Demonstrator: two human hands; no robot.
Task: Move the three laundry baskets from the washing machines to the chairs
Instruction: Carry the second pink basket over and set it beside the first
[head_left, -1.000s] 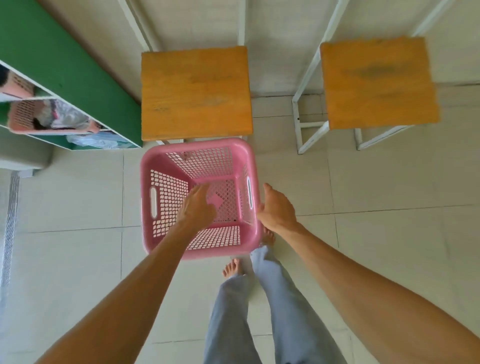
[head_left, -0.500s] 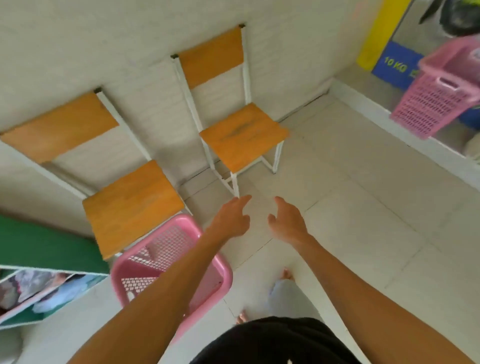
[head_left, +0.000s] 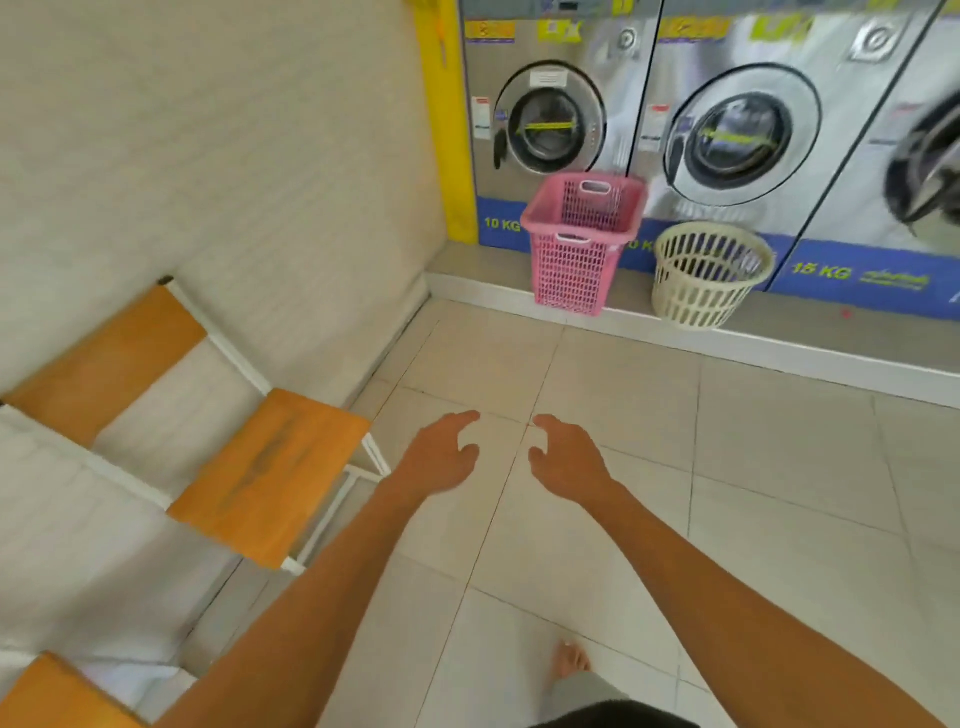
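Note:
A tall pink laundry basket stands on the ledge in front of the left washing machine. Beside it, to the right, sits a round cream basket below the middle washing machine. A wooden chair with a white frame stands against the left wall; the corner of another chair seat shows at the bottom left. My left hand and my right hand hover over the floor tiles, fingers apart, holding nothing, well short of the baskets.
A white raised step runs along the base of the machines. A yellow pillar marks the corner between the wall and the machines. My bare foot is on the tiled floor at the bottom.
My hands let go of a pink basket on the floor by the chairs. My view has swung right to the washing machines; that basket is out of sight.

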